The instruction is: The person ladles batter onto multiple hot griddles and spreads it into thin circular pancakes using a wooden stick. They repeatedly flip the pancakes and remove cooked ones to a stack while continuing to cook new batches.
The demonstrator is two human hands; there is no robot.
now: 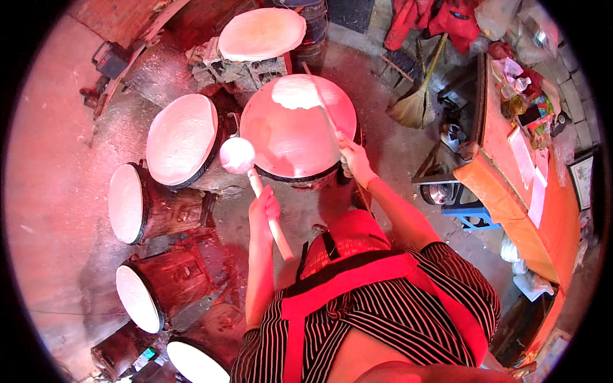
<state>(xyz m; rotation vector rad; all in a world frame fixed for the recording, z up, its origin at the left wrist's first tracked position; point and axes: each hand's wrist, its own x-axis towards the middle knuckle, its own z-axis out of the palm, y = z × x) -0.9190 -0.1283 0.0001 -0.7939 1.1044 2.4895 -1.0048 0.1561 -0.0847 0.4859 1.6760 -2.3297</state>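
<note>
A large domed round pan point(292, 139), smooth and pinkish, stands before me with a patch of white batter point(294, 91) on its far part. My left hand point(265, 208) grips the wooden handle of a ladle point(238, 155), whose round bowl looks coated white and hangs at the pan's left edge. My right hand point(354, 158) is closed on a thin stick point(318, 95) that reaches across the dome to the batter. The stick's far end passes beyond the pan's back edge.
Several round drum-like stoves with white flat sheets on top, one of them a stove point(182, 139), curve round to the left. Another white round point(262, 34) rests on blocks behind. A straw broom point(416, 105), a blue stool point(471, 210) and an orange-covered table point(507, 191) with bags stand at right.
</note>
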